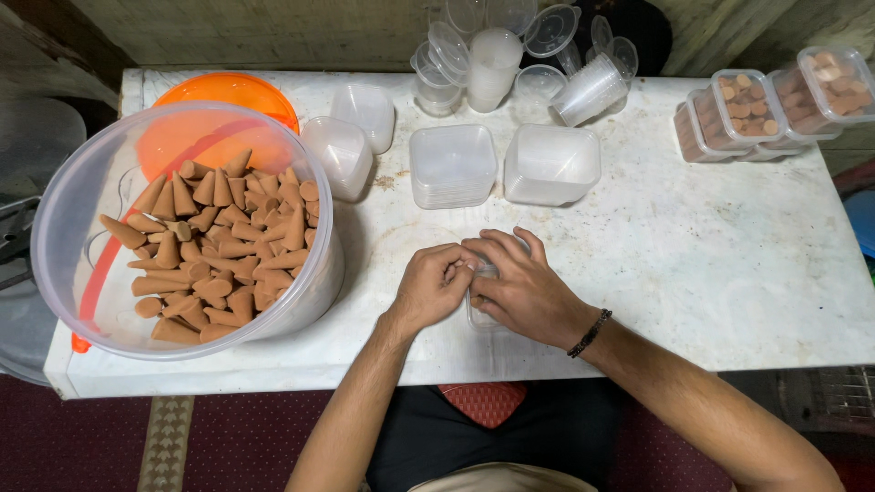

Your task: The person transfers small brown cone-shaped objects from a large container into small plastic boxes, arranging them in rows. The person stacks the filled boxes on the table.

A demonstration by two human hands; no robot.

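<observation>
Both my hands meet over a small clear plastic box [480,316] near the front edge of the white table [693,264]. My left hand [431,285] grips the box's left side with curled fingers. My right hand [519,287], with a dark bead bracelet at the wrist, covers the top and right side. What is in the box is hidden under my fingers. A large clear bucket [68,210] of several brown cones [223,241] stands to the left.
An orange lid [228,91] lies behind the bucket. Stacks of empty clear boxes [451,164] and lids [550,162] sit mid-table, with clear cups [492,59] at the back. Filled, closed boxes of cones [743,109] line the far right corner.
</observation>
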